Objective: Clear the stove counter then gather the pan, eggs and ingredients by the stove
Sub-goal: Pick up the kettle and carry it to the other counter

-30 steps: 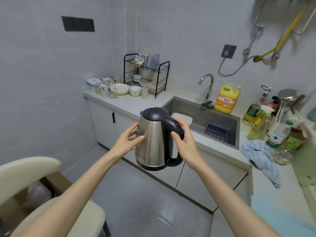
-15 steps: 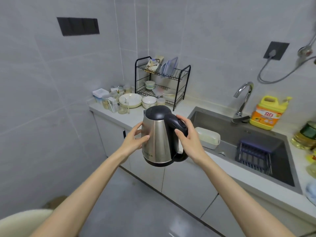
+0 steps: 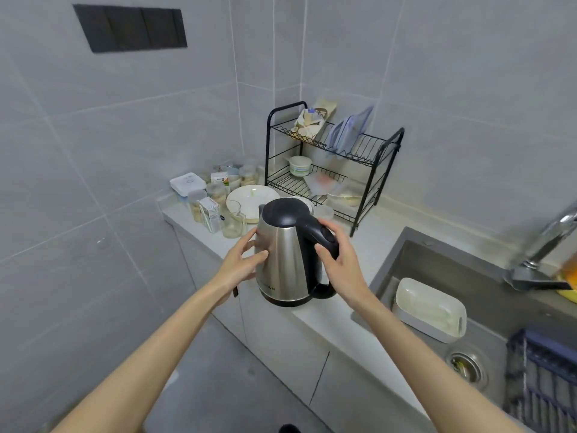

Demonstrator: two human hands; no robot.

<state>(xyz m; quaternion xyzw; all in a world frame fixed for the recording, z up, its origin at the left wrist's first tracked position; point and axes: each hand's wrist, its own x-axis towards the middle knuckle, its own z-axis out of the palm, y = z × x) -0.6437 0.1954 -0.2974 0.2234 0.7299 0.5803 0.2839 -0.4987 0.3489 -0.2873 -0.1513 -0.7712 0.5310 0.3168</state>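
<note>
Steel kettle (image 3: 284,264) is held upright at the front edge of the tabletop (image 3: 368,245); whether its base touches the surface cannot be told. Its black handle (image 3: 321,235) is gripped by the right hand (image 3: 343,267), fingers curled round it. The left hand (image 3: 240,264) is laid against the steel wall, fingers extended. From the kettle, a dish rack (image 3: 398,135) is noted at 1 o'clock, a white plate (image 3: 249,195) at 11 o'clock, the sink (image 3: 468,276) at 4 o'clock.

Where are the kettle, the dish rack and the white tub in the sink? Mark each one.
kettle (image 3: 282,260), head view, on its steel body.
dish rack (image 3: 267,151), head view, on its left black upright.
white tub (image 3: 429,307), head view, on its inner floor.
</note>
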